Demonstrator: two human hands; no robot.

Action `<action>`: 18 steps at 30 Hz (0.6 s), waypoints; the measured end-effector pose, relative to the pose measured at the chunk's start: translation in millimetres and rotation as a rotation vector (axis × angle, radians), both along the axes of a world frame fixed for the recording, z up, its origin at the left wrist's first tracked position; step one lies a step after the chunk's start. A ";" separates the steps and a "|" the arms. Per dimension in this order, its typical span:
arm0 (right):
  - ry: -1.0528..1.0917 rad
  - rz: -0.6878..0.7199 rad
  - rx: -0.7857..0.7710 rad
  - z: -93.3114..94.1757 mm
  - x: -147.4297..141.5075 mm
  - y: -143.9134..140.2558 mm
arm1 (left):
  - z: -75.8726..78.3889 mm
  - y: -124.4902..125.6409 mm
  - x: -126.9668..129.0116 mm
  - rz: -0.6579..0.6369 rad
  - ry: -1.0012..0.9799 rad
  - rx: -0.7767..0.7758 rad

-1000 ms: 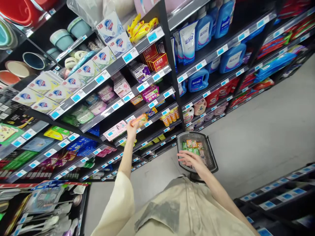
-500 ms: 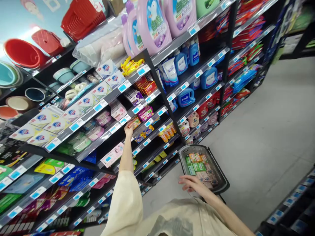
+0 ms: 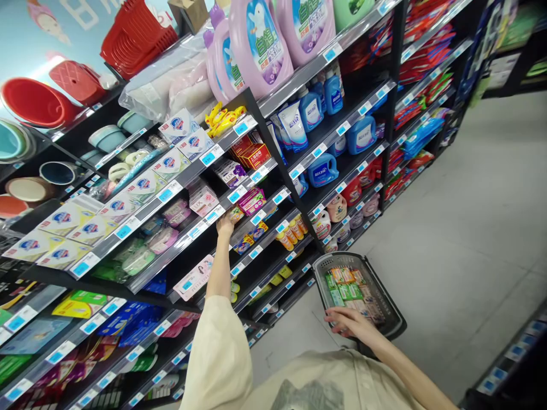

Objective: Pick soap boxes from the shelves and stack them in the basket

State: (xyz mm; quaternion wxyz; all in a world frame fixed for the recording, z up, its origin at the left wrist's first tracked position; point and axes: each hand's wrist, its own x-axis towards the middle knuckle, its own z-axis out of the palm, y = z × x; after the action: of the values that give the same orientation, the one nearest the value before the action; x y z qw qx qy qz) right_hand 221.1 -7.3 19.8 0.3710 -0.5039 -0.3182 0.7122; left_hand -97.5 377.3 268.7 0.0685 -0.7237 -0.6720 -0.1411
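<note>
My left hand reaches out to a middle shelf, its fingers closed round a small orange-and-green box of soap, which the hand partly covers. Just to the right of it on that shelf are magenta soap boxes. White-and-pink soap boxes stand one level up. Lower down, my right hand hangs over the near end of a grey shopping basket, fingers loosely apart and holding nothing. Inside the basket lie several orange, green and pinkish packs; whether the hand touches the rim I cannot tell.
White soap boxes line the shelf above. Big purple detergent bottles stand on top, with blue bottles to the right. Red basins are at upper left. Grey floor runs along the right side.
My left hand has turned slightly and the soap box shows less, further behind the shelf edge. The view has shifted a little; my right hand now overlaps the basket's near end more.
</note>
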 end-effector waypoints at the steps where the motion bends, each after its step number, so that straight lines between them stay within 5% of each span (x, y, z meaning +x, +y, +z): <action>1: 0.000 -0.008 -0.009 -2.5 1.3 0.5 | 1.5 2.8 0.6 0.023 0.017 -0.014; 11: 0.029 -0.102 -0.037 -28.4 17.6 8.7 | -4.1 9.2 6.0 0.131 0.086 0.006; 18: 0.034 -0.057 -0.027 -22.4 13.0 10.9 | -3.5 12.6 5.1 0.118 0.079 0.019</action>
State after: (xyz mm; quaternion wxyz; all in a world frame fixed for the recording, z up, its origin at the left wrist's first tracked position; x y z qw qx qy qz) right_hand 234.0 3.6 -2.6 0.3898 -0.5054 -0.2878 0.7140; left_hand -92.4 389.9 265.2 0.1100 -0.6872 -0.7090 -0.1143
